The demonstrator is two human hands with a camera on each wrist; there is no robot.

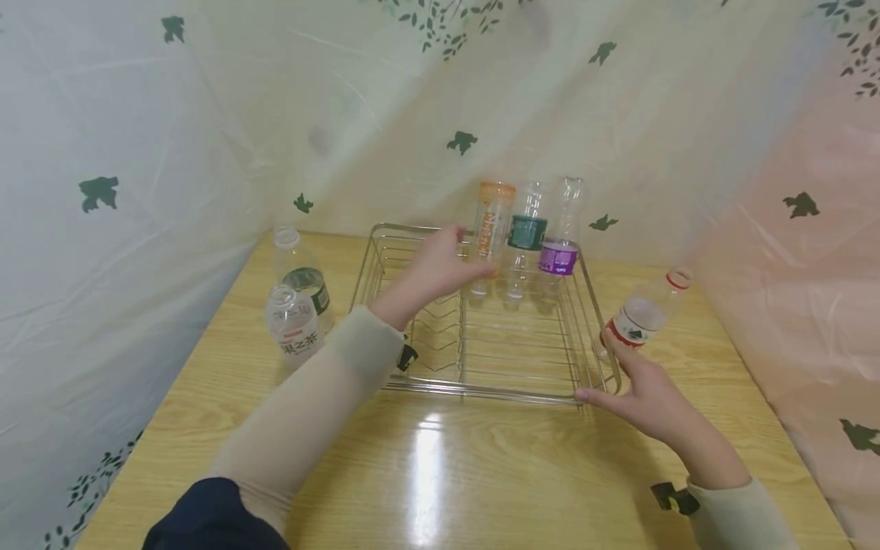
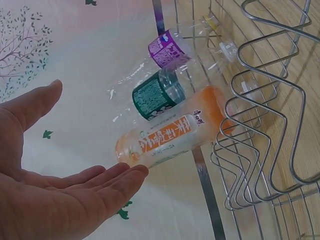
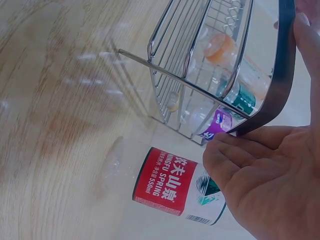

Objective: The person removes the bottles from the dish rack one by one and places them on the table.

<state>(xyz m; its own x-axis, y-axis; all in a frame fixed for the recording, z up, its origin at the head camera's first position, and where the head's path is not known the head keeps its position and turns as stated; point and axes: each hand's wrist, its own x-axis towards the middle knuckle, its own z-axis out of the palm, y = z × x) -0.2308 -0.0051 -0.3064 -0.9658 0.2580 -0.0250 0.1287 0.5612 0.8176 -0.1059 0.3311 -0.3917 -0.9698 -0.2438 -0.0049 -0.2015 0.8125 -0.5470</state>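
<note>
A wire dish rack [image 1: 516, 393] sits on the wooden table. At its back, three clear plastic bottles lean neck down: one with an orange label [image 1: 486, 237], one with a green label [image 1: 527, 233] and one with a purple label [image 1: 558, 258]. My left hand [image 1: 436, 263] is over the rack beside the orange-labelled bottle. Its thumb is spread wide and its straight fingers are right at the bottle's upturned base [image 2: 127, 150]. My right hand [image 1: 649, 393] holds the rack's front right corner between thumb and fingers. Just beyond those fingers stands a red-labelled water bottle [image 3: 165, 180].
Left of the rack stand a clear bottle with a dark green label [image 1: 308, 284] and, nearer, another with a white label [image 1: 296, 332]. A patterned curtain [image 1: 385, 137] closes off the back and sides of the table [image 1: 509, 473].
</note>
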